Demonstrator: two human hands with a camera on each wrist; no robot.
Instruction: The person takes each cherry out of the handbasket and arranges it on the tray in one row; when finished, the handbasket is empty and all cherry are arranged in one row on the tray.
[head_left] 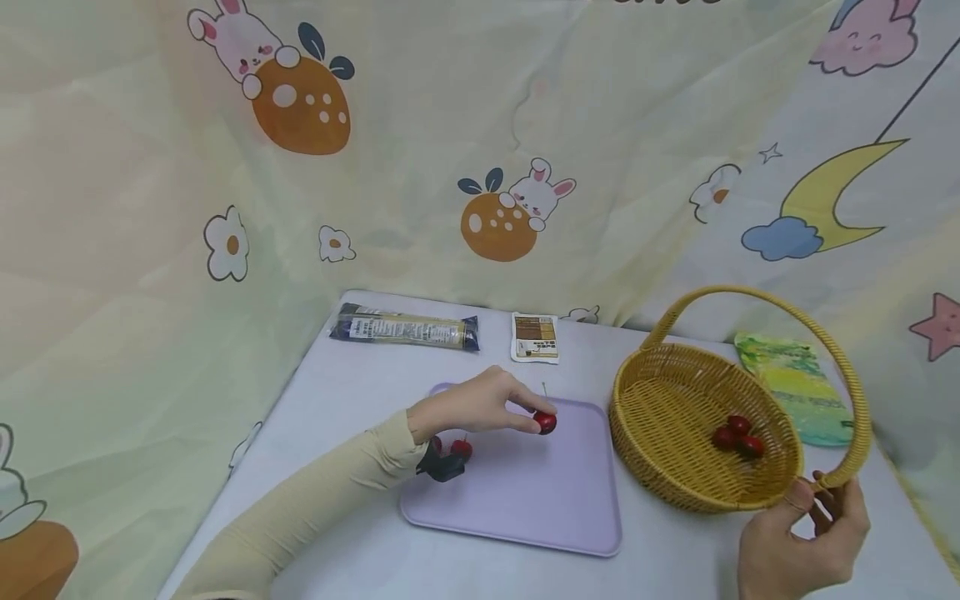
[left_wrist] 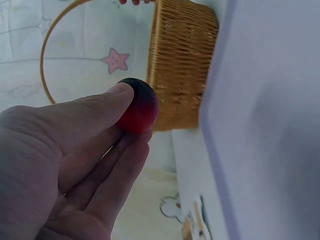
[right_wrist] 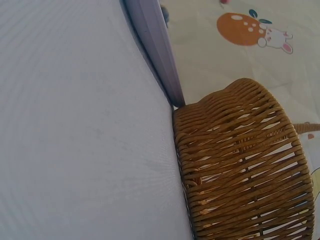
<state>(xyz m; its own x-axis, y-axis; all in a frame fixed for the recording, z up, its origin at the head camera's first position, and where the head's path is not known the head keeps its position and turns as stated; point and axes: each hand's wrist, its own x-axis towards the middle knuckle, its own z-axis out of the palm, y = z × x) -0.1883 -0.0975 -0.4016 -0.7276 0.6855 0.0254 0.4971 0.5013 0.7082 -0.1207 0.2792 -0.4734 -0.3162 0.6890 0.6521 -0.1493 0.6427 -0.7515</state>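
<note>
My left hand (head_left: 480, 402) pinches a dark red cherry (head_left: 546, 422) between thumb and fingers, its thin stem pointing up, above a lilac tray (head_left: 540, 508). In the left wrist view the cherry (left_wrist: 140, 107) shows close up at the fingertips. More red cherries (head_left: 461, 450) lie on the tray's left part, partly hidden by the wrist strap. To the right stands a round wicker basket (head_left: 660, 417) with an arched handle. Three red cherries (head_left: 738, 436) sit inside it. My right hand (head_left: 810, 542) grips the basket where handle meets rim, on its near right side.
Behind the tray lie a long dark-ended packet (head_left: 405, 327) and a small white-and-brown packet (head_left: 536, 337). A green and yellow bag (head_left: 802, 392) lies behind the basket, partly covered by it. A printed cloth (head_left: 405, 208) hangs behind the white table (head_left: 337, 417).
</note>
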